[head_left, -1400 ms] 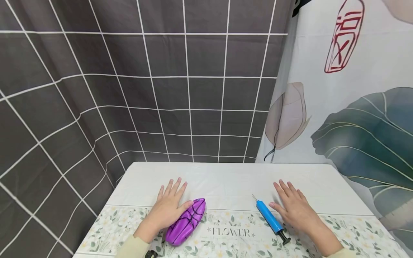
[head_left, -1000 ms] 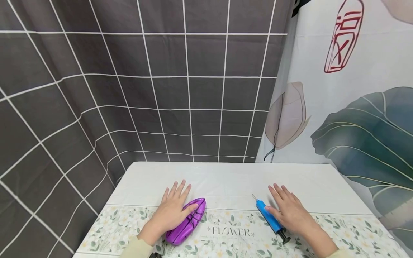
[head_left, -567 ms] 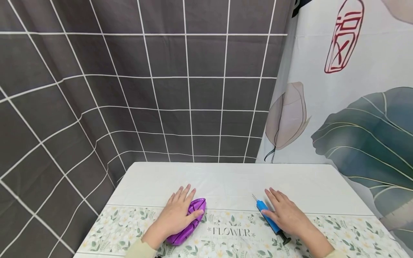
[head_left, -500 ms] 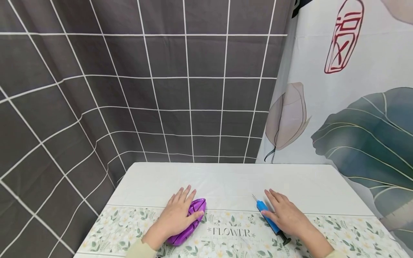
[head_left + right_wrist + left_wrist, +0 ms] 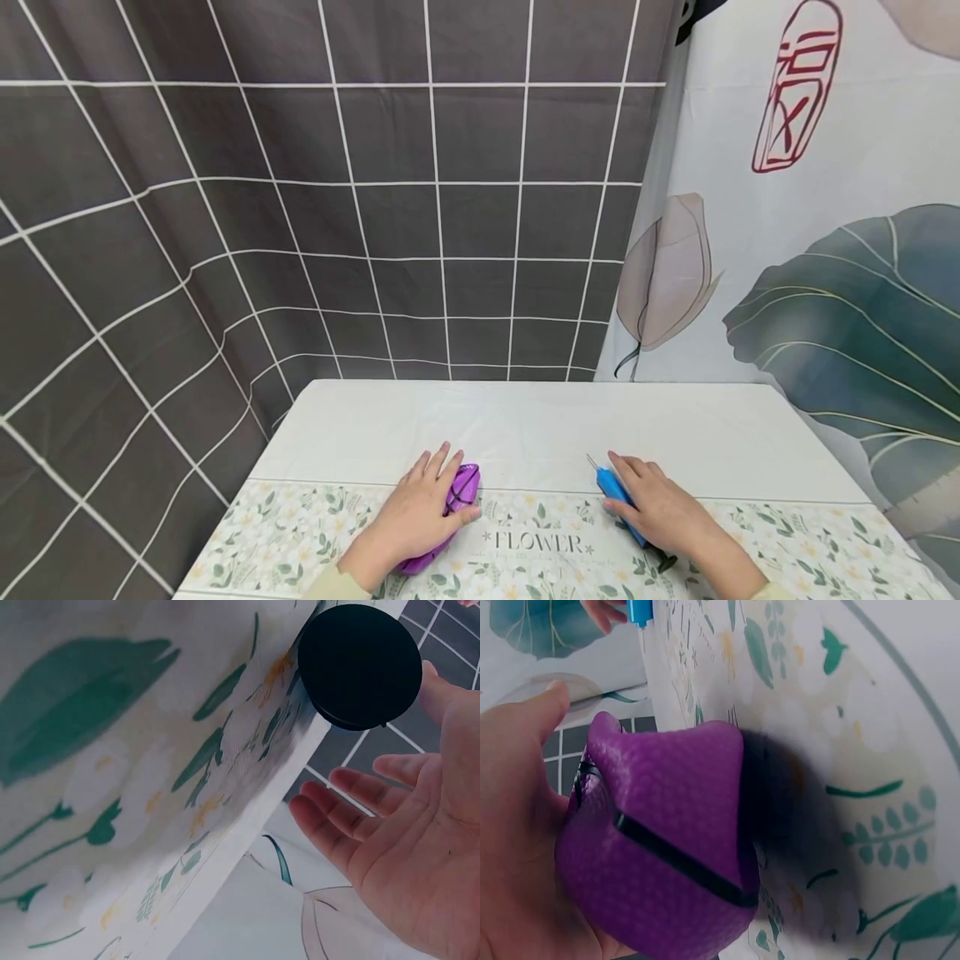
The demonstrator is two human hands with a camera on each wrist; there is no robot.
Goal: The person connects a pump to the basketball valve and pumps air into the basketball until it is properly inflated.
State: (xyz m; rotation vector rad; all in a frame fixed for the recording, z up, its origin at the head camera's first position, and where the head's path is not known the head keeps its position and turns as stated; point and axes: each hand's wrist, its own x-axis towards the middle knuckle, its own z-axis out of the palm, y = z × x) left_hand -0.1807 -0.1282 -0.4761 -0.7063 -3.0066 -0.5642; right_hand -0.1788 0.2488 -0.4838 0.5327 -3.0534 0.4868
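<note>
In the head view, the left hand (image 5: 420, 512) lies over the purple thing (image 5: 463, 487), left of the middle of the worktop (image 5: 525, 425) and well short of its far edge. The right hand (image 5: 663, 508) lies over the blue pump (image 5: 611, 485), right of the middle. Both grips are loose, fingers fairly straight, the left's more parted. The step in hand looks like taking hold of both things; the next move seems to call for curling the fingers round each.

In the left wrist view, the purple thing sits between palm and worktop, most fingers hidden behind it; whether the palm presses it I cannot tell.

In the right wrist view, the fingers are slightly bent, apart and round nothing; the black handle (image 5: 360, 667) hides any thumb contact.
</note>
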